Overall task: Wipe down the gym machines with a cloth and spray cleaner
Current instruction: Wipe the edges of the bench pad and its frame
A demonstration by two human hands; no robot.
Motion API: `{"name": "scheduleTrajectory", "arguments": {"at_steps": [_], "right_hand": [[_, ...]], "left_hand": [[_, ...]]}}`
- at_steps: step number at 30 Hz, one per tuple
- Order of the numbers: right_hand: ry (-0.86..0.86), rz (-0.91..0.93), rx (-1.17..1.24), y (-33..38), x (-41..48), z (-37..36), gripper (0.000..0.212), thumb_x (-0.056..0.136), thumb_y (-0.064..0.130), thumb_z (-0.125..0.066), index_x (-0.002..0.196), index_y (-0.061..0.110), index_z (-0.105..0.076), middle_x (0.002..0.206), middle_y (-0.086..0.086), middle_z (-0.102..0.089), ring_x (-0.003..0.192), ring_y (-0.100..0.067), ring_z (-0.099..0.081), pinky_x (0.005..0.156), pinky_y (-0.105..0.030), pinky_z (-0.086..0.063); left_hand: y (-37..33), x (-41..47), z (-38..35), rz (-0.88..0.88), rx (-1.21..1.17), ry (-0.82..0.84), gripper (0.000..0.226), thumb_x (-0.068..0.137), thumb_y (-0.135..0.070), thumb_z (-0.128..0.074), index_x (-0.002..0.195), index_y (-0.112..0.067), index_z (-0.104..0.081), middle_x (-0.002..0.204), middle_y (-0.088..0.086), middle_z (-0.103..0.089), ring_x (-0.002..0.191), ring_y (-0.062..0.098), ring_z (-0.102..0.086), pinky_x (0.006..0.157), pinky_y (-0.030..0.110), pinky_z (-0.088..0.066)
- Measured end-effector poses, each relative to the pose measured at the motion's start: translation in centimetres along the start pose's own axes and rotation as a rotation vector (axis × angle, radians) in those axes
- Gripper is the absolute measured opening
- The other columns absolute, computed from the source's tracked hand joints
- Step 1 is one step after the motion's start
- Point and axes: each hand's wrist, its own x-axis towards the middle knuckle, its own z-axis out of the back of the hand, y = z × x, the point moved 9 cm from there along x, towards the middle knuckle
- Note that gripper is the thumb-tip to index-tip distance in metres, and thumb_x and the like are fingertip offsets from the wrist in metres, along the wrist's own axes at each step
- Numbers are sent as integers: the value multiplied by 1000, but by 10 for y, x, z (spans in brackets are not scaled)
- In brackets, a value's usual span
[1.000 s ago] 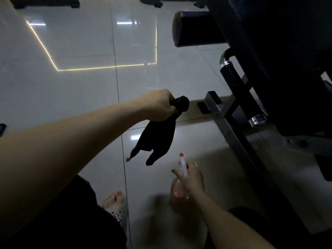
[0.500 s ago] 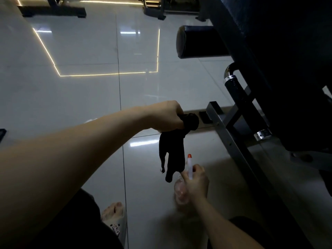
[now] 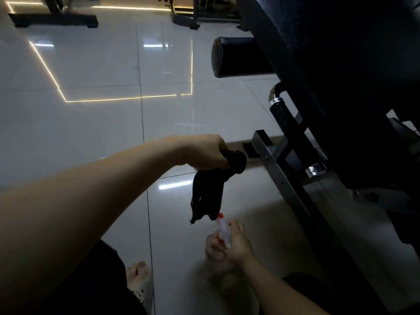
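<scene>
My left hand (image 3: 204, 153) grips a black cloth (image 3: 210, 192) by its top, and the cloth hangs down over the tiled floor. Just below it my right hand (image 3: 237, 245) holds a clear spray bottle (image 3: 221, 237) with a white and orange nozzle pointing up at the cloth's lower edge. The dark gym machine (image 3: 341, 87) fills the right side, with a padded roller (image 3: 236, 57), a black grip handle (image 3: 288, 126) with chrome ends, and a grey steel frame bar (image 3: 279, 178) running down to the floor.
Glossy white floor tiles (image 3: 102, 133) reflect a strip of light at the left. Bases of other machines (image 3: 54, 19) stand at the top edge. My foot in a sandal (image 3: 138, 278) and dark shorts show at the bottom.
The cloth has swung from spread out to hanging straight down. The spray bottle's nozzle now sits right under the cloth's lower edge. The view has tipped slightly upward.
</scene>
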Motion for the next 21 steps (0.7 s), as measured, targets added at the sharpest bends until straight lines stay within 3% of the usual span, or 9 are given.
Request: {"name": "scheduleTrajectory", "arguments": {"at_steps": [2, 4, 6, 9, 12, 13, 16, 18, 21], "right_hand": [[127, -77, -60, -10, -5, 3, 119, 72, 39, -87, 159, 16, -10, 156, -3, -18, 137, -32, -42, 107, -35, -43], [167, -110, -108, -12, -13, 9, 131, 71, 31, -88, 160, 25, 9, 164, -1, -8, 145, -31, -32, 112, -38, -39], [117, -109, -116, 0, -23, 38, 113, 76, 30, -77, 161, 21, -2, 161, -5, -24, 140, -29, -40, 112, -36, -39], [-11, -107, 310, 50, -53, 107, 88, 63, 43, -65, 142, 11, -47, 110, 2, -60, 98, -23, -62, 89, -40, -53], [141, 22, 868, 112, -95, 145, 63, 85, 38, -75, 137, 46, -41, 112, -3, -70, 86, -31, -73, 67, -43, -61], [185, 76, 903, 130, -109, 157, 51, 92, 35, -70, 134, 50, -44, 113, -4, -71, 88, -32, -73, 66, -42, -61], [52, 88, 812, 146, -133, 196, 18, 103, 18, -54, 111, 24, -68, 94, -13, -75, 74, -26, -72, 64, -40, -57], [-105, 76, 800, 143, -142, 225, 17, 100, 15, -59, 94, 19, -74, 84, -15, -75, 66, -24, -71, 58, -35, -55], [-387, 171, 913, 138, -165, 284, 14, 96, 15, -65, 87, 18, -76, 82, -13, -72, 71, -29, -68, 57, -34, -52]], "left_hand": [[-8, -1, -2, -7, -11, 30, 24, 99, -23, -61, 117, -11, -72, 111, 13, -71, 105, 30, -67, 92, 41, -55], [-13, -1, -7, -9, -12, 62, 26, 99, -22, -62, 122, -12, -71, 114, 10, -71, 106, 27, -67, 96, 41, -55], [-25, 0, -11, -18, -35, 81, 26, 99, -22, -64, 123, -15, -70, 111, 3, -70, 102, 21, -66, 91, 33, -54], [-48, -4, -13, -77, -136, 68, 22, 96, -20, -67, 118, -16, -72, 102, -2, -70, 95, 17, -66, 76, 22, -50], [-76, -20, -12, -155, -332, 78, 14, 94, -18, -71, 108, -14, -73, 100, 7, -75, 94, 24, -72, 80, 26, -57], [-86, -27, -13, -188, -418, 99, 15, 94, -16, -71, 107, -11, -74, 102, 11, -76, 95, 25, -74, 81, 28, -59], [-113, -42, -8, -308, -586, 111, 20, 95, -9, -68, 114, -4, -72, 107, 15, -75, 96, 25, -74, 82, 27, -59], [-123, -47, 2, -365, -691, 47, 22, 95, -5, -65, 116, -4, -72, 107, 16, -76, 98, 28, -74, 84, 29, -60], [-130, -50, 19, -405, -911, -73, 21, 94, 3, -59, 112, -1, -70, 91, 10, -73, 83, 24, -71, 69, 23, -56]]}}
